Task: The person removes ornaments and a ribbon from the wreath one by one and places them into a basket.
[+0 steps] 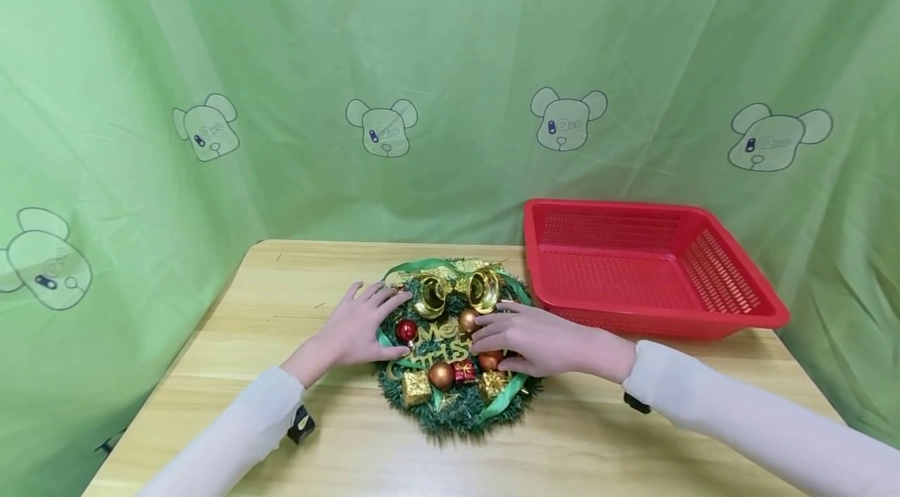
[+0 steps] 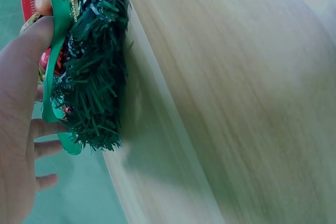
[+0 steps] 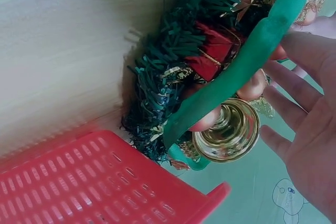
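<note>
A round green Christmas wreath lies on the table, trimmed with gold bells, copper and red balls, small gift boxes and gold "Merry Christmas" lettering. A green ribbon winds over its ornaments. My left hand spreads its fingers over the wreath's left side, thumb reaching inward near a red ball. From the other side my right hand lays loosely extended fingers over the ornaments, beside a copper ball. In the right wrist view the palm faces the wreath, with nothing gripped.
A red perforated plastic basket stands at the table's back right, close beside the wreath. The wooden table ends at a green curtain printed with bear faces. Dark wrist straps show under both white sleeves.
</note>
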The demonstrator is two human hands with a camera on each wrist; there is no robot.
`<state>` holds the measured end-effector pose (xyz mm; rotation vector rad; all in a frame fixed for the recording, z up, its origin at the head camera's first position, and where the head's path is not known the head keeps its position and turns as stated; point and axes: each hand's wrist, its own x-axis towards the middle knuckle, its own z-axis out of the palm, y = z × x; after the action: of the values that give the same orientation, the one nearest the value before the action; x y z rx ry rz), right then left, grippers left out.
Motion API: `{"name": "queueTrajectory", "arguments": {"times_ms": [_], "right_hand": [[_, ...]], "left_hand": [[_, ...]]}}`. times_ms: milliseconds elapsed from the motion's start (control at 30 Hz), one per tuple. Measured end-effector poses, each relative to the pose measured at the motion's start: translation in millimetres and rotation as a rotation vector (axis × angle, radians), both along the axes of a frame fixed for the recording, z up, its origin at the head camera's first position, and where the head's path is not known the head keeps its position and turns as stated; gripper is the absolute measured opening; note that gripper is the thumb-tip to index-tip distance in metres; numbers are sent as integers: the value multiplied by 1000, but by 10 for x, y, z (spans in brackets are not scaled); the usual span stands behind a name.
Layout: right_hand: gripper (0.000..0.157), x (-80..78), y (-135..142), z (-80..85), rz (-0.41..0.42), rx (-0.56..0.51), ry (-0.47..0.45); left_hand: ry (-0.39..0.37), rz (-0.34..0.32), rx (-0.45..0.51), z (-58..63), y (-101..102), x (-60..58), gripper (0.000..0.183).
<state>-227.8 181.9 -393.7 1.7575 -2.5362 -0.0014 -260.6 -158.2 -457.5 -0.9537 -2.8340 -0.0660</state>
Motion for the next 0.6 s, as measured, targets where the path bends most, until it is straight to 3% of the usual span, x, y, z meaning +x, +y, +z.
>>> {"name": "queueTrajectory", "arguments": {"times_ms": [600], "right_hand": [[43, -3, 8, -23, -2, 15, 17]], "left_hand": [[-19, 8, -13, 8, -30, -3, 93]]}}
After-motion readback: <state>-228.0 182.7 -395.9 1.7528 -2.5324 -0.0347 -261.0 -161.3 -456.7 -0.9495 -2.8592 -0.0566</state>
